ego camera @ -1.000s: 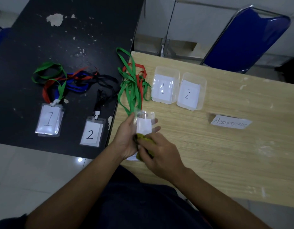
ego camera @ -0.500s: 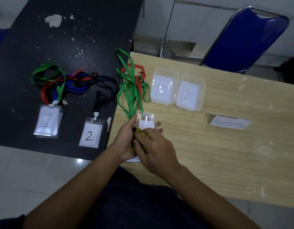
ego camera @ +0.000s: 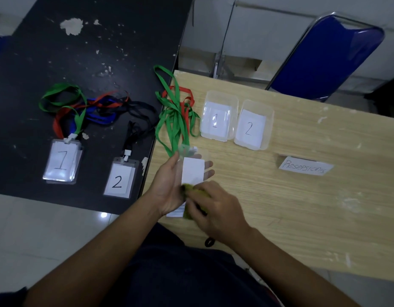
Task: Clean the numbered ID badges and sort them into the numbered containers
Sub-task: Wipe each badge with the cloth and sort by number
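Currently left hand (ego camera: 169, 185) cradles badge (ego camera: 192, 170), right hand (ego camera: 210, 203) pinches cloth (ego camera: 191, 191); risk: blank side up, number unseen, misfiling between container 1 (ego camera: 232, 100) and container 2 (ego camera: 268, 111).

Badge (ego camera: 62, 161) at 9 o'clock: "1". Badge (ego camera: 119, 181) beside it: "2". Tub (ego camera: 218, 116) at 12 o'clock: slip "1". Tub (ego camera: 253, 125) at 1 o'clock: "2". Card (ego camera: 304, 168) at 3 o'clock: handwritten "Resepsionis". Held badge (ego camera: 192, 170): blank side.

Two containers, number 1 (ego camera: 218, 116) left of number 2 (ego camera: 253, 126), sit side by side on the right surface (ego camera: 302, 207), a paper label (ego camera: 305, 167) lies to their right, and two badge piles (ego camera: 63, 161) (ego camera: 120, 179) lie on the left surface (ego camera: 81, 52).
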Motion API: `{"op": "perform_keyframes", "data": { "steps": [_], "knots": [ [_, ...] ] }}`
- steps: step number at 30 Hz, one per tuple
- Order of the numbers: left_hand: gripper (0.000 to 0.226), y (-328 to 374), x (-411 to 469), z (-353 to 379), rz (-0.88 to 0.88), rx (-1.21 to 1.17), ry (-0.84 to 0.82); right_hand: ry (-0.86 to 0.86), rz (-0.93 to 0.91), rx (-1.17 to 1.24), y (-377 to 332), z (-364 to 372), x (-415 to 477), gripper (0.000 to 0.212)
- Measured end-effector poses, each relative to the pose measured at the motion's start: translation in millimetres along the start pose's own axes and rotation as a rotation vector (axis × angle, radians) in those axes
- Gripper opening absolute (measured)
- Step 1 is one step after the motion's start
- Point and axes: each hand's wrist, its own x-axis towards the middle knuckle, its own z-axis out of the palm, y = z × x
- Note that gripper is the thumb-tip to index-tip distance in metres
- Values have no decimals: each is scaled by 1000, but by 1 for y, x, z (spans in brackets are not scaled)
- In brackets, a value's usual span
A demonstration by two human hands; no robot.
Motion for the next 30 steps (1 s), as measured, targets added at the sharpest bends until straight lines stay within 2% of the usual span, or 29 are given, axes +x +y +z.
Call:
{"op": "perform_keyframes", "data": {
  "steps": [3,8,12,15,19,25,30],
  "knots": [
    [66,-9,-3,3,-33,59,1,36,271,-14,-1,-2,16,23],
    [63,-10,-5,0,-34,32,12,23,43,-98,-10,3,24,24],
    [52,-14,-6,0,-3,170,36,26,287,-228,23,-2,42,22],
    [53,-22,-6,-2,10,206,113,-1,352,-209,42,0,41,24],
    [56,-22,-7,-12,-44,145,79,-8,394,-239,63,2,24,23],
    [53,-16,-8,-19,-102,30,-22,-147,669,-350,108,8,-14,28],
    [54,-14,-9,-23,-130,-40,-34,-285,794,-217,117,18,-37,41]
  ]
}}
